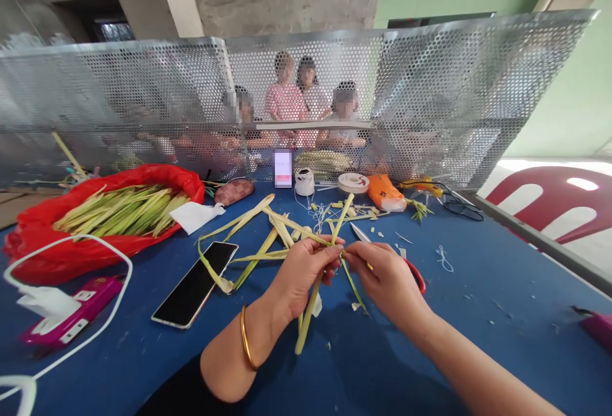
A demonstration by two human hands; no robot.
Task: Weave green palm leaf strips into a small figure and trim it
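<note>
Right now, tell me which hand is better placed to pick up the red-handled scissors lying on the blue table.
Right, probably. The right hand hovers directly over the red-handled scissors, whose blade tip shows just beyond it. The left hand is farther off and pinches the woven green-yellow leaf strips.

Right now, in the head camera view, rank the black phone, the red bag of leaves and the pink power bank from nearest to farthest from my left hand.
From the left hand:
1. Black phone, just to its left on the blue table.
2. Red bag of leaves, farther left and back.
3. Pink power bank, at the far left near the table's front edge.
</note>
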